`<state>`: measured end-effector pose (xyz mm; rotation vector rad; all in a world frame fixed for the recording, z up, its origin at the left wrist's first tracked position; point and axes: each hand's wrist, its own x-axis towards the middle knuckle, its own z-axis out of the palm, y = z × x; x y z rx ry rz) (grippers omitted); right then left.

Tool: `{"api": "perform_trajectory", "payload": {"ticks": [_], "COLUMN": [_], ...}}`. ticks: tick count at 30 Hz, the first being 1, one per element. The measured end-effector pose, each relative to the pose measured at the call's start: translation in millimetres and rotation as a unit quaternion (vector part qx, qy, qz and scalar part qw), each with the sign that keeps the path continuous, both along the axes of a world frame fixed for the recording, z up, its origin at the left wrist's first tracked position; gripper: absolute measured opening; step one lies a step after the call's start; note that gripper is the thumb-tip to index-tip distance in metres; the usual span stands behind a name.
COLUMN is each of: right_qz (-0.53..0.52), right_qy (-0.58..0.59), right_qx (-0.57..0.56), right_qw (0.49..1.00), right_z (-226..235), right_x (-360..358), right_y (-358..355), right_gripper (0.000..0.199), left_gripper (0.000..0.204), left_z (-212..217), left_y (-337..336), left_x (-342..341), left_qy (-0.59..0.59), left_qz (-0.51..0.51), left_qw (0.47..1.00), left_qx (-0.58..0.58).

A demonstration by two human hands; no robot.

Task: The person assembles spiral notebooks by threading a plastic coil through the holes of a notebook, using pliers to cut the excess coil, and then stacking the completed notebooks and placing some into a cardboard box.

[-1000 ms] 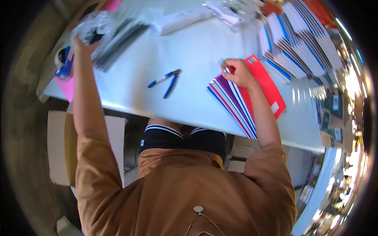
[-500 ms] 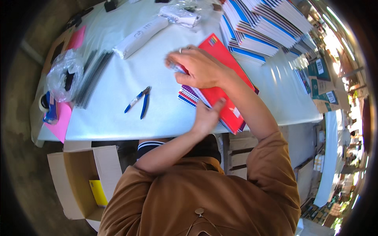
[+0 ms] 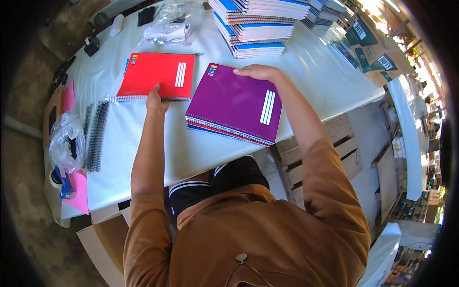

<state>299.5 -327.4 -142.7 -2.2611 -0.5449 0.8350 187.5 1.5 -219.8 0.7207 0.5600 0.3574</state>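
My left hand [image 3: 155,101] pinches the near, spiral-bound edge of a red notebook [image 3: 155,71], thumb on its cover and fingers underneath. To its right sits a neat stack of spiral notebooks with a purple notebook [image 3: 234,98] on top; red, white and blue edges show below it. My right hand [image 3: 260,72] is closed over the far right edge of that stack, its lower fingers hidden. Under the red notebook's left side a white wrapped roll [image 3: 114,88] peeks out.
Tall piles of notebooks [image 3: 260,28] stand behind. On the left lie loose wire spirals [image 3: 98,138], a crumpled plastic bag [image 3: 67,143], a tape dispenser [image 3: 64,182] and pink sheets [image 3: 79,193]. Cartons [image 3: 377,52] sit at the right back; an open cardboard box [image 3: 103,244] stands below the table.
My hands have moved apart. The left now holds the red notebook off to the left, and the purple-topped stack is turned and in plain sight. The pliers no longer show.
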Motion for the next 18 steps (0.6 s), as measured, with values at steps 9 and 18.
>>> {"api": "perform_trajectory", "payload": {"ticks": [9, 18], "right_qz": [-0.013, 0.032], "right_qy": [0.115, 0.267], "right_qx": [0.006, 0.248], "right_qw": [0.993, 0.930], "right_z": [-28, 1], "right_x": [-7, -96], "right_y": [-16, -59], "right_gripper": [0.069, 0.065], "left_gripper": [0.103, 0.041], "left_z": [39, 63], "left_y": [-185, -172], "left_x": [-180, -208], "left_qy": [-0.126, -0.263], "left_qz": [-0.159, -0.125], "left_qw": [0.587, 0.585], "left_qx": [0.784, 0.757]}}
